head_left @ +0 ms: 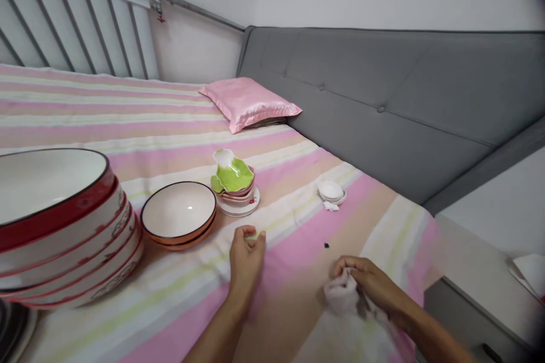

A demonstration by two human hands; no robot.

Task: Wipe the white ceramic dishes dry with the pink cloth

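My right hand (pixel 374 283) is closed on a crumpled whitish cloth (pixel 343 295), and part of the cloth hangs below the fingers. My left hand (pixel 247 255) hovers over the striped bedspread with its fingers loosely curled, thumb apart, and nothing visible in it. Beyond the left hand, a green leaf-shaped bowl (pixel 234 174) tops several small pink bowls on white saucers (pixel 244 208). Left of these sit nested orange bowls (pixel 179 212) with cream insides. A tall stack of red-and-white bowls (pixel 63 238) stands at the far left.
Small white dishes (pixel 331 190) lie near the bed's headboard side, with a scrap beside them. A small dark piece (pixel 326 245) is on the bedspread (pixel 293 264). A pink pillow (pixel 251 102) rests by the grey headboard (pixel 383 85). A nightstand (pixel 477 289) stands at right.
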